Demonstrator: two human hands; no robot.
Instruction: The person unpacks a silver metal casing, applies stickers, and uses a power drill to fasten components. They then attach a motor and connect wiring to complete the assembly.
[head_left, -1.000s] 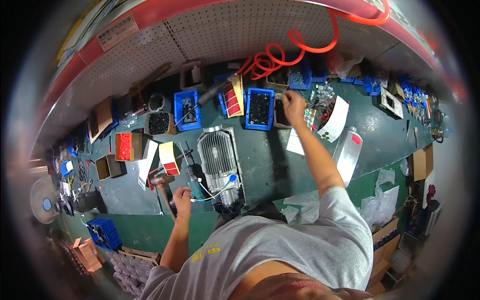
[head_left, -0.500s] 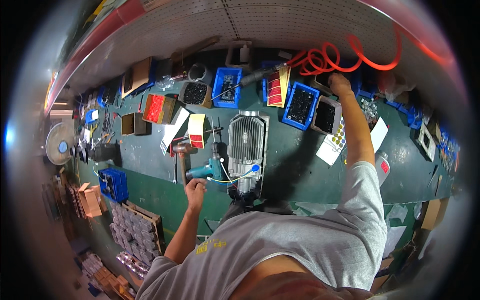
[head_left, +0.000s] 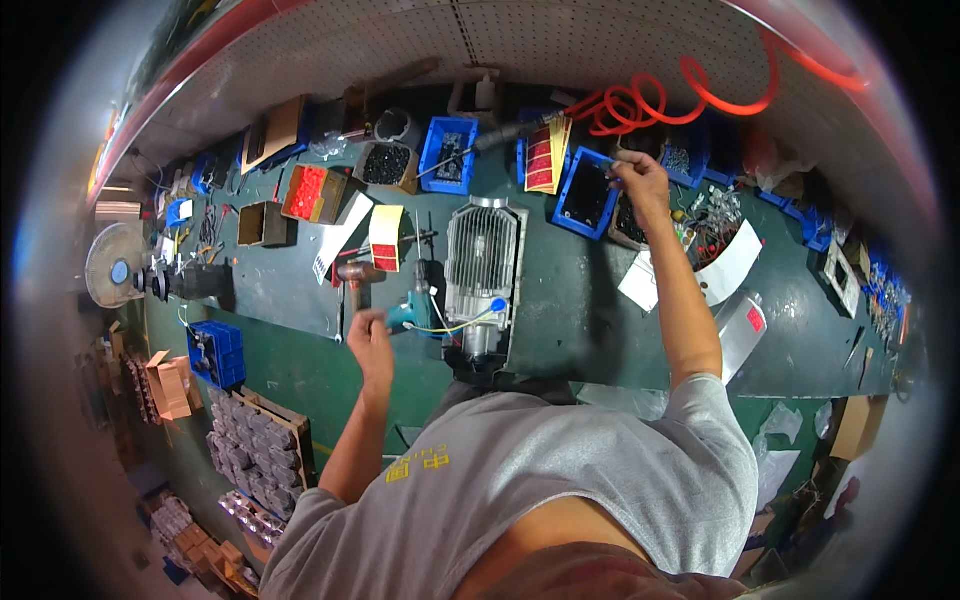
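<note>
Green bench (head_left: 590, 320): right hand (head_left: 640, 178) pinches above blue bin (head_left: 588, 192); left hand (head_left: 370, 335) curled, empty.

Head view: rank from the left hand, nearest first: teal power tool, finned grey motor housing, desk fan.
From the left hand:
1. Teal power tool, just to its right on the bench.
2. Finned grey motor housing, further right, mid-bench.
3. Desk fan, far off at the left edge.

Silver ribbed motor housing (head_left: 483, 250), blue bins (head_left: 447, 155), coiled red hose (head_left: 660, 95), green bench (head_left: 580, 310).
</note>
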